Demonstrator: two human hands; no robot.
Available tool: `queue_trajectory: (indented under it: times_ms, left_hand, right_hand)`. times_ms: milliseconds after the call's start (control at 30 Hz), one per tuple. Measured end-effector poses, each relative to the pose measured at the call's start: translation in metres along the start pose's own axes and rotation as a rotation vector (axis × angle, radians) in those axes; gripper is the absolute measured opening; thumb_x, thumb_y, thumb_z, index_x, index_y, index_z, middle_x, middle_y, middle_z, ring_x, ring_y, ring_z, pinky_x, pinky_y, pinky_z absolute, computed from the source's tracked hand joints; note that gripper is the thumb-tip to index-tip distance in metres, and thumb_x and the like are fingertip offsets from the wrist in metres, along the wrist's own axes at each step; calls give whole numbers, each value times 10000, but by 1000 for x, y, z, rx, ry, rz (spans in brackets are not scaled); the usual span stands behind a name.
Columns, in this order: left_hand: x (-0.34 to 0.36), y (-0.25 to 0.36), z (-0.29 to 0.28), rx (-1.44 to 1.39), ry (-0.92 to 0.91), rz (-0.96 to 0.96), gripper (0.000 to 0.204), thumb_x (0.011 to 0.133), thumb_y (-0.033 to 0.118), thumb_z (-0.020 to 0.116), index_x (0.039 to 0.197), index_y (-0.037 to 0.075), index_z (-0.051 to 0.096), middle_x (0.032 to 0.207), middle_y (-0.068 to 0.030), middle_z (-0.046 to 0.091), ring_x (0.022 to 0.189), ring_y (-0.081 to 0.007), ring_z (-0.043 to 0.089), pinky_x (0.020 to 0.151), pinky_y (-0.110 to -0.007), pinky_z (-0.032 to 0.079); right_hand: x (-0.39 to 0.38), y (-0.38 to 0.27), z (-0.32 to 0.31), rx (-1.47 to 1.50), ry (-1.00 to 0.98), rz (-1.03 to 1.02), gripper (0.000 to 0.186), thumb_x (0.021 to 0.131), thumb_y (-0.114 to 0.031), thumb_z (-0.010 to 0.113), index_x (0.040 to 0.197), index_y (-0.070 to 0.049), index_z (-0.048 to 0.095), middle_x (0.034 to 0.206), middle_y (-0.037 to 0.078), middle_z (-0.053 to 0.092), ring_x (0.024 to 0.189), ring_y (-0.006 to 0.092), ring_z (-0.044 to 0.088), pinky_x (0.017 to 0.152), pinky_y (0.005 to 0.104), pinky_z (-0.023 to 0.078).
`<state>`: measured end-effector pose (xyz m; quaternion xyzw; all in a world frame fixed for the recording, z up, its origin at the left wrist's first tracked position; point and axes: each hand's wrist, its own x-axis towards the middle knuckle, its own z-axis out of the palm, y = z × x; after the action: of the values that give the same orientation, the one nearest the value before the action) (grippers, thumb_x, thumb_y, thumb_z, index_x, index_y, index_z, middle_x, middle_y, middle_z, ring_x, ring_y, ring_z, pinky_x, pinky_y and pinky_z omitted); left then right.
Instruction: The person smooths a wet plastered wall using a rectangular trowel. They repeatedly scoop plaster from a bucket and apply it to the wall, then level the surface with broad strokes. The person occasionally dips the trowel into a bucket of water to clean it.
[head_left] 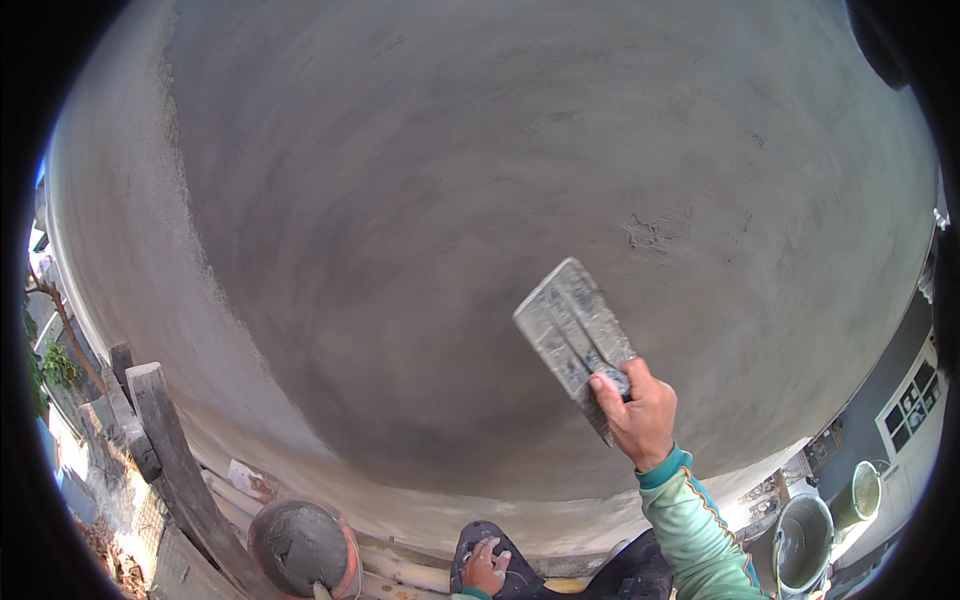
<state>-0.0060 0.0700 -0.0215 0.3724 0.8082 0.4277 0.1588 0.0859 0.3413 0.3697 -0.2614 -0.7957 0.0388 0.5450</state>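
My right hand [636,410] grips the handle of a rectangular metal finishing trowel [562,330], tilted with its back toward me, over a grey plastered wall [420,200]; whether the blade touches the surface is hard to tell. A lighter, rough-edged band runs down the wall's left side, and some rough marks show right of centre. My left hand [485,566], low in the picture, rests on my dark-trousered knee with its fingers apart and holding nothing.
An orange bucket of wet mortar [300,540] with a tool in it sits at lower left, beside upright weathered planks [165,430] and pale poles. Two more buckets [800,540] [858,495] are at lower right, near a white-framed window [910,400]. A plant [60,365] shows at far left.
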Motion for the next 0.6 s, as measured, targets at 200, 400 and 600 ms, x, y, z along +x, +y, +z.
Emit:
queue_trajectory:
  times_ms: [200,400,600]
  left_hand:
    - [0,13,-2,-7,-62,-18,448,997,338,764,1364,93,684,1480,-90,665,902,-243,770,930,-437,578]
    - [0,1,3,-43,-20,-18,455,1000,325,752,1373,77,675,1476,-124,659,917,-250,767,921,-446,581]
    - [1,4,-6,-37,-30,9,489,1009,354,740,1393,60,666,1483,-179,649,926,-290,770,939,-454,593]
  right_hand:
    - [100,27,-45,334,156,261,340,1085,-281,733,928,5,636,742,-26,564,700,67,439,605,270,404]
    - [117,-118,63,-281,-142,-220,369,1028,-405,699,916,-73,584,626,158,689,581,381,713,526,492,554]
    - [14,-119,160,-316,-637,-554,283,1003,-325,707,928,-63,630,654,127,731,551,323,728,587,434,587]
